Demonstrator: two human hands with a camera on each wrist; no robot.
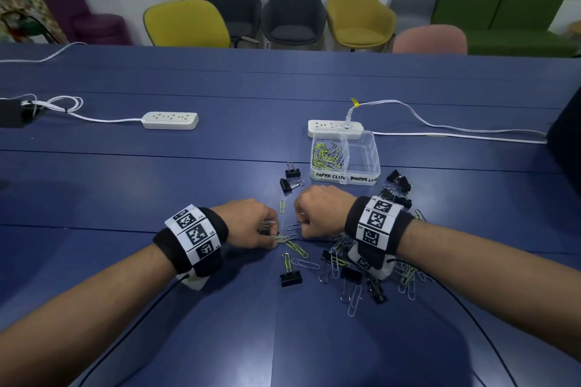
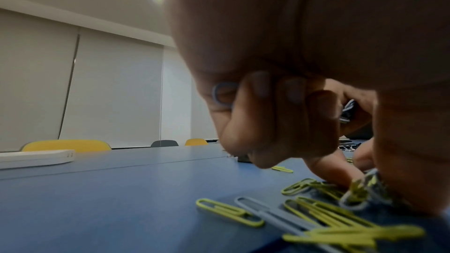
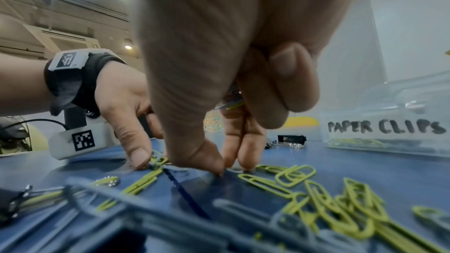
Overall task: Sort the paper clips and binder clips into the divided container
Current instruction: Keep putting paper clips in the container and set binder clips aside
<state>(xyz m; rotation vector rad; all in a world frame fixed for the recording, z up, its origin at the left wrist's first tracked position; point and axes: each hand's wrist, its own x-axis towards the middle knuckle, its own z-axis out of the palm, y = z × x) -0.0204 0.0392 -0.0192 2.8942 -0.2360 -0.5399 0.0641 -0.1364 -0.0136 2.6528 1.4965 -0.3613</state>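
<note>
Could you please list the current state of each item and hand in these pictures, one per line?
Divided container: open, upright on the table.
Paper clips compartment: partly filled with clips.
Binder clips compartment: looks empty.
Loose paper clips: scattered on the table.
Binder clips: unsorted, on the table.
Left hand: pinching paper clips, more tucked in its curled fingers.
Right hand: fingertips at the table, clips tucked in its curled fingers.
Right power strip: cable plugged in.
</note>
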